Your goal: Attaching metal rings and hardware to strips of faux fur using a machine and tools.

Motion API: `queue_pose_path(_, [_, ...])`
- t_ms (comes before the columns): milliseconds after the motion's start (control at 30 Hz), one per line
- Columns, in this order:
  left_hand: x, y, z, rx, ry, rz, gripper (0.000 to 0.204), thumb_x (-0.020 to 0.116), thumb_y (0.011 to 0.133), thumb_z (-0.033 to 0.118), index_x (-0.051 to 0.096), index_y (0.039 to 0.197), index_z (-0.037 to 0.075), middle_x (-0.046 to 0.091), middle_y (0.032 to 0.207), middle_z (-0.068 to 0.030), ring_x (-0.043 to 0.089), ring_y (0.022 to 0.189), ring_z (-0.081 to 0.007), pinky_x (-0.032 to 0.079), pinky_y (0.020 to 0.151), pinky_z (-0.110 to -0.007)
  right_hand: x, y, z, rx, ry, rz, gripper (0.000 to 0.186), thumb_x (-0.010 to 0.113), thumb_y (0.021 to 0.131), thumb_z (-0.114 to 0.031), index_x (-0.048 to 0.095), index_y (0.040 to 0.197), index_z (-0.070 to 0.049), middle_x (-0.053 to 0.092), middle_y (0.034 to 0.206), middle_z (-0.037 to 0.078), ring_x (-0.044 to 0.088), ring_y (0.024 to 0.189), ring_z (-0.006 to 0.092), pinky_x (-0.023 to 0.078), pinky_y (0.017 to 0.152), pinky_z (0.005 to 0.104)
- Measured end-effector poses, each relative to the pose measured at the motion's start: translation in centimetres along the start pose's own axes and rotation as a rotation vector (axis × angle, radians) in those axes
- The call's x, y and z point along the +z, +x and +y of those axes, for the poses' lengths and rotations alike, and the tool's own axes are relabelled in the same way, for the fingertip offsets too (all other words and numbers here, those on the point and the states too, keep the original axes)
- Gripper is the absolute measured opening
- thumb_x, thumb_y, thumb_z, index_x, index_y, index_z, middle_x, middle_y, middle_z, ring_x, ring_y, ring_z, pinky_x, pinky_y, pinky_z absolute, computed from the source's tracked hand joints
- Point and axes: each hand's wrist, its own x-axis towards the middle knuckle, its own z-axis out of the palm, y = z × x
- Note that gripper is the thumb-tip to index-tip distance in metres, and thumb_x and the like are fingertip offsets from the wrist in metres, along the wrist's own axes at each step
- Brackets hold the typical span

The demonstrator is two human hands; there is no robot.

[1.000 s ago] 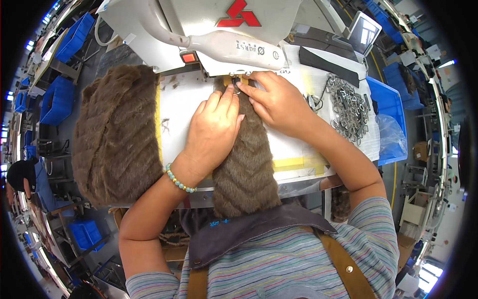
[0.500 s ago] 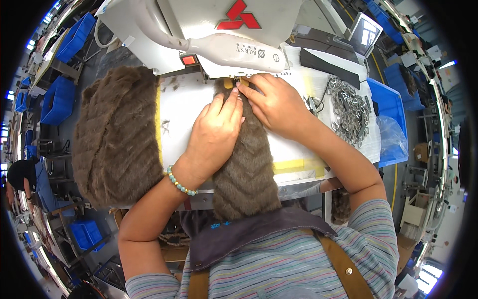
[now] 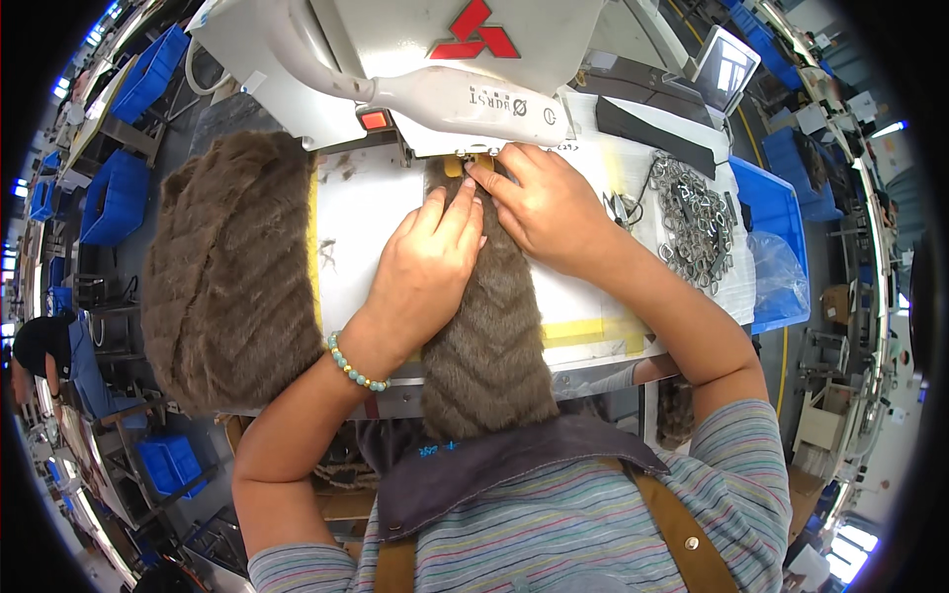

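Observation:
A long brown fur strip point(image 3: 491, 341) runs from under the head of a white machine point(image 3: 361, 35) toward my body. My left hand point(image 3: 425, 262) lies on the strip, its fingers stretched out toward the machine's working point. From the other side my right hand point(image 3: 559, 203) reaches the same spot, fingers bent and pressed together next to a yellow clamp piece point(image 3: 453, 166). Whatever small thing lies at those fingertips is mostly hidden. A beaded bracelet point(image 3: 354, 364) circles my left wrist.
A big folded pile of brown fur point(image 3: 232, 277) stands at the left. A white lamp head point(image 3: 450, 102) hangs just above my hands. To the right are many metal rings point(image 3: 692, 222), a black strip point(image 3: 654, 135) and a blue bin point(image 3: 781, 188).
My right fingers have shifted and bent slightly at the working point. My left hand and the fur strip have barely moved.

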Motion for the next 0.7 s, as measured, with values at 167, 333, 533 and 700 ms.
queue_pose_path(167, [-0.43,0.41,0.21,-0.019,-0.02,0.002,0.041,0.074,0.091,0.012,0.069,0.127,-0.007,0.068,0.136,-0.0195,0.063,0.121,-0.0358,0.056,0.102,-0.043,0.01,-0.04,-0.18,0.004,0.024,0.034,0.044,0.073,0.085,-0.009,0.07,0.129,-0.002,0.063,0.116,0.012,0.063,0.108,0.0311,0.054,0.092,0.0426])
queue_pose_path(333, [-0.51,0.47,0.06,-0.043,-0.056,0.0,0.041,0.075,0.09,0.011,0.068,0.126,-0.008,0.067,0.136,-0.0196,0.064,0.119,-0.0353,0.056,0.102,-0.042,-0.45,0.01,0.13,0.018,0.061,-0.016,0.04,0.073,0.087,-0.011,0.071,0.126,-0.002,0.065,0.122,0.012,0.064,0.111,0.0301,0.056,0.094,0.0421])
queue_pose_path(533, [-0.64,0.65,0.13,-0.052,-0.079,-0.011,0.041,0.075,0.09,0.01,0.068,0.126,-0.007,0.068,0.135,-0.0187,0.063,0.119,-0.0341,0.055,0.103,-0.041,-0.54,-0.45,0.36,0.036,0.135,0.031,0.035,0.072,0.088,-0.008,0.073,0.122,-0.002,0.066,0.123,0.012,0.066,0.111,0.0306,0.058,0.092,0.0424])
queue_pose_path(700, [-0.67,0.59,0.05,-0.053,-0.082,-0.013,0.043,0.075,0.09,0.01,0.067,0.128,-0.007,0.068,0.135,-0.018,0.063,0.119,-0.0334,0.054,0.104,-0.041,-0.4,-0.4,0.24,0.009,0.13,0.062,0.036,0.073,0.087,-0.008,0.073,0.123,-0.002,0.066,0.121,0.012,0.066,0.109,0.0308,0.057,0.093,0.042])
